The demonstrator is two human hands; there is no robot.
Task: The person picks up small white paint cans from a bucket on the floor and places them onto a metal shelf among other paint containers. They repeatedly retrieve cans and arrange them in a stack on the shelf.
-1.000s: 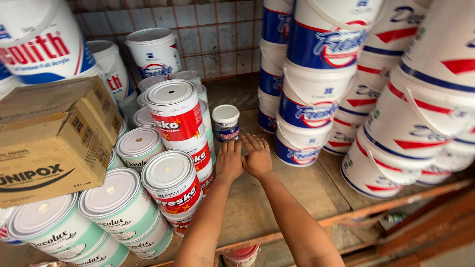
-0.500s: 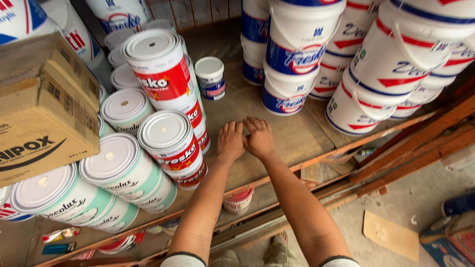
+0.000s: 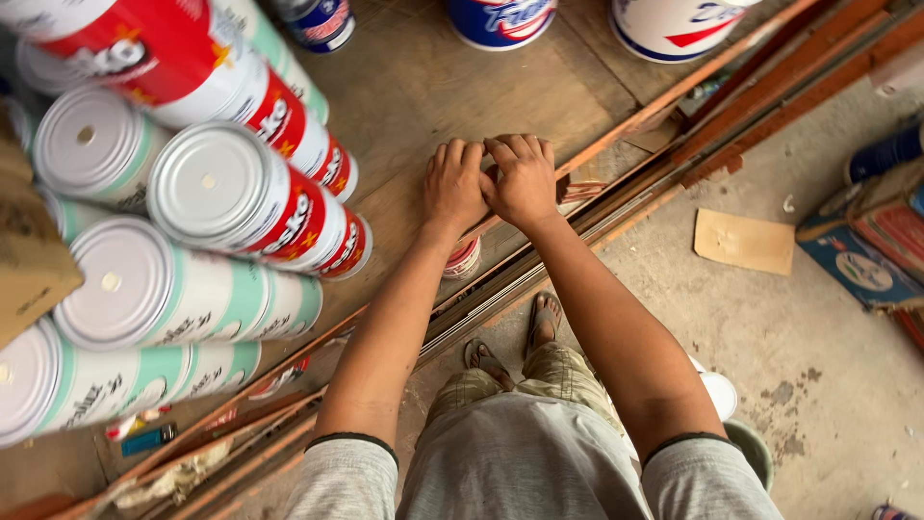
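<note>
My left hand (image 3: 452, 183) and my right hand (image 3: 525, 178) lie side by side, palms down, on the wooden shelf (image 3: 423, 87) close to its front edge. The two hands touch each other, their fingers slightly bent, and neither holds anything. Just left of my left hand stands a stack of red-and-white paint cans (image 3: 250, 202) with metal lids. Stacks of pale green-and-white cans (image 3: 144, 289) sit nearer the shelf's front.
A blue-and-white bucket (image 3: 500, 19) and a white bucket (image 3: 674, 24) stand at the back of the shelf. A cardboard box (image 3: 29, 260) is at the left edge. Below are my sandalled feet (image 3: 510, 337), a concrete floor with a cardboard scrap (image 3: 746, 241) and boxes (image 3: 866, 260).
The view has tilted downward to the shelf's front edge, my legs and the floor. My hands have stayed together on the shelf, now close to its edge.
</note>
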